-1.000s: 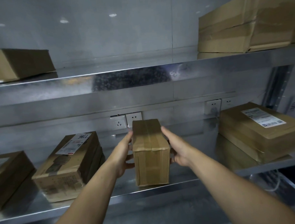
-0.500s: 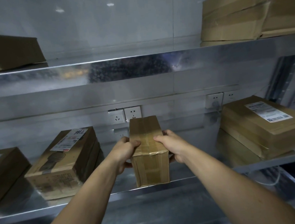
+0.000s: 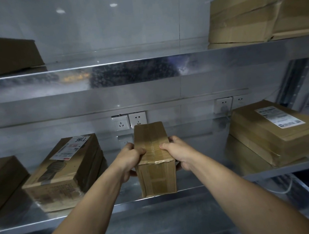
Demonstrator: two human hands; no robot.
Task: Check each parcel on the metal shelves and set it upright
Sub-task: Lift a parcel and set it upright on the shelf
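Observation:
A small taped cardboard parcel [image 3: 157, 178] stands on the middle metal shelf [image 3: 129, 203], its short face toward me. My left hand [image 3: 129, 157] grips its left side, thumb curled over the top edge. My right hand [image 3: 178, 152] grips its right side, thumb on the top tape. A labelled parcel [image 3: 64, 172] lies flat to the left. A wide parcel with a white label [image 3: 273, 131] lies on another box at the right.
Another brown box [image 3: 4, 180] sits at the far left of the same shelf. The upper shelf [image 3: 130, 73] carries a flat box [image 3: 11, 54] at left and stacked cartons [image 3: 259, 15] at right. Wall sockets [image 3: 129, 120] sit behind the small parcel.
Both hands went from lying open against the parcel's sides to gripping it with thumbs over the top. The view has tilted slightly upward.

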